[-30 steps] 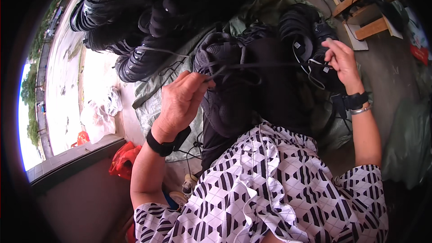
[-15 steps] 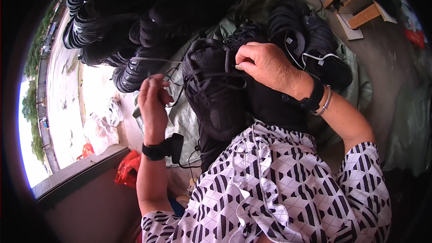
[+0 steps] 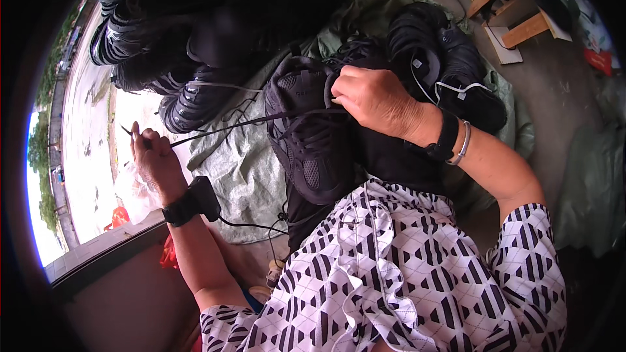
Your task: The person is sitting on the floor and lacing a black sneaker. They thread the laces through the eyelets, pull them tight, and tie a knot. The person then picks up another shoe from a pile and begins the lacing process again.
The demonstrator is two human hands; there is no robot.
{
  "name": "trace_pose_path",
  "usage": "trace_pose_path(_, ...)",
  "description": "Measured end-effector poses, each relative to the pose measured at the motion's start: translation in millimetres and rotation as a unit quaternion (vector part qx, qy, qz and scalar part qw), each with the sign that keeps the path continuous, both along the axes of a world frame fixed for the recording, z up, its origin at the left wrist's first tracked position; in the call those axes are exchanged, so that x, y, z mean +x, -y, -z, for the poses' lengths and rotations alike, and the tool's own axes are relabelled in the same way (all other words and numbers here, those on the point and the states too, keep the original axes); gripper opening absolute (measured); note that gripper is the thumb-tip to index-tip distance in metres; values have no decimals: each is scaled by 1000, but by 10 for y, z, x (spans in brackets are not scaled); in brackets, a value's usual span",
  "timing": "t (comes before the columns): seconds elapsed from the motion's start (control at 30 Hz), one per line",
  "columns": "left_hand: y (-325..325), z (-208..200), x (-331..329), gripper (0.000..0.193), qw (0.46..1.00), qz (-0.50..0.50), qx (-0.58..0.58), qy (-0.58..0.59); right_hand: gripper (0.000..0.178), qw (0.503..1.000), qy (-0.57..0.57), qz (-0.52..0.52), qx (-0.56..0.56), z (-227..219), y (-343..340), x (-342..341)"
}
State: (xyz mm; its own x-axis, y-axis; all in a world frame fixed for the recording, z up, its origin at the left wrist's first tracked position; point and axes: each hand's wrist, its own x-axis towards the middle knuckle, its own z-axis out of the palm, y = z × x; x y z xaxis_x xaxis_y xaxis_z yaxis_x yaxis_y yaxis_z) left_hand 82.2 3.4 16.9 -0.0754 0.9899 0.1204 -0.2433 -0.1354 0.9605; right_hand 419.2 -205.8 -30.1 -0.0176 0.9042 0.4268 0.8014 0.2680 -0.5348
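A black sneaker (image 3: 306, 156) rests on my lap with its toe toward me. My left hand (image 3: 155, 160), out to the left, is closed on a black shoelace (image 3: 228, 126). The lace runs taut from the sneaker's eyelets to my fingers, and its loose end sticks out past them. My right hand (image 3: 375, 101) is pinched closed at the right edge of the sneaker's opening. Its fingertips hide what they grip.
Black shoes (image 3: 163, 39) are heaped at the far left. More black sneakers (image 3: 443, 58) lie to the right on a green plastic sheet (image 3: 238, 182). A wooden stool frame (image 3: 515, 19) stands at the far right. A low ledge (image 3: 107, 248) borders the left side.
My left hand has moved left and slightly down, drawing the black lace out straight. My right hand has shifted slightly left at the sneaker's edge.
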Motion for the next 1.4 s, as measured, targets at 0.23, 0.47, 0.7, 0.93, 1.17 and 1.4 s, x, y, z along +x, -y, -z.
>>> trace_pose_path(0.23,473,81,583,23,946,238,-78,-207,8,999,-20,-26,-29,14,-35,107)
trace_pose_path(0.47,980,244,1002,23,890,378,-84,-243,22,983,88,-134,-87,-246,-201,258)
trace_pose_path(0.7,985,296,938,21,865,373,18,-335,11,944,176,-195,-199,-446,-490,183)
trace_pose_path(0.93,998,469,1053,14,915,270,122,-274,20,943,43,-84,-318,-265,-547,147)
trace_pose_path(1.17,1060,427,1074,18,914,319,-26,-248,21,941,-178,5,-288,-170,-622,148)
trace_pose_path(1.4,1092,358,1083,20,920,336,-39,-196,22,910,-362,202,0,-228,-1043,1734)
